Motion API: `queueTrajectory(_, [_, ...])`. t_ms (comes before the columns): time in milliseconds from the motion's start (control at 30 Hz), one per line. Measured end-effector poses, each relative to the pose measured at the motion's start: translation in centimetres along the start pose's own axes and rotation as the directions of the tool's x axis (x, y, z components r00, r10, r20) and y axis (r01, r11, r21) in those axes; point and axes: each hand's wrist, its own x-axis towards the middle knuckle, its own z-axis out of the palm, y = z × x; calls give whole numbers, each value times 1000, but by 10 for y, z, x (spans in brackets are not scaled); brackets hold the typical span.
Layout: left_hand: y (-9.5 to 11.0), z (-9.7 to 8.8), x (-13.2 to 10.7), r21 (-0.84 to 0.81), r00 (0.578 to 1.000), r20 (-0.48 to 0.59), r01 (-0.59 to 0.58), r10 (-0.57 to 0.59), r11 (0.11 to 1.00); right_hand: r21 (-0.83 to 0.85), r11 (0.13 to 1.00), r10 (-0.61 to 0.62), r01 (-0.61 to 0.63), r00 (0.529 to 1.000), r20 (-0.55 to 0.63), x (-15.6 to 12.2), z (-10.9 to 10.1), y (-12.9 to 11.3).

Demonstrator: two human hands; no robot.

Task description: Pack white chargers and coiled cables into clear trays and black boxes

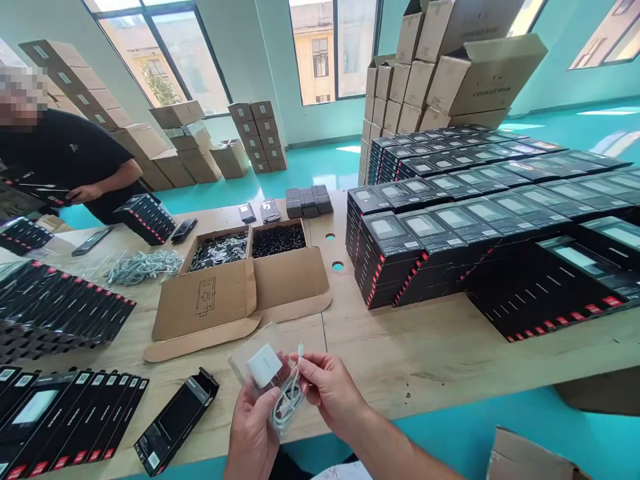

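My left hand [253,427] is closed around a clear plastic bag [245,360] with a white charger block [264,365] in it, held low over the front edge of the wooden table [425,353]. My right hand [327,387] pinches a coiled white cable [289,400] whose plug end sticks up beside the bag. An open black product box [176,421] lies on the table just left of my hands.
An open cardboard carton [240,280] holds cables and small black parts. Stacks of black boxes [490,233] fill the right side; more lie at the left [60,313]. A person in black [65,160] works at the far left. Cardboard cartons [450,60] are piled behind.
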Motion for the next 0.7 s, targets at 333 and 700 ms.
queueTrajectory(333, [42,-59,59,40,982,180,55,-61,998,-176,966,-209,189,972,-103,46,50,38])
queueTrajectory(700, [39,-74,91,-21,965,250,94,-85,995,-559,792,-317,246,948,-33,85,63,35])
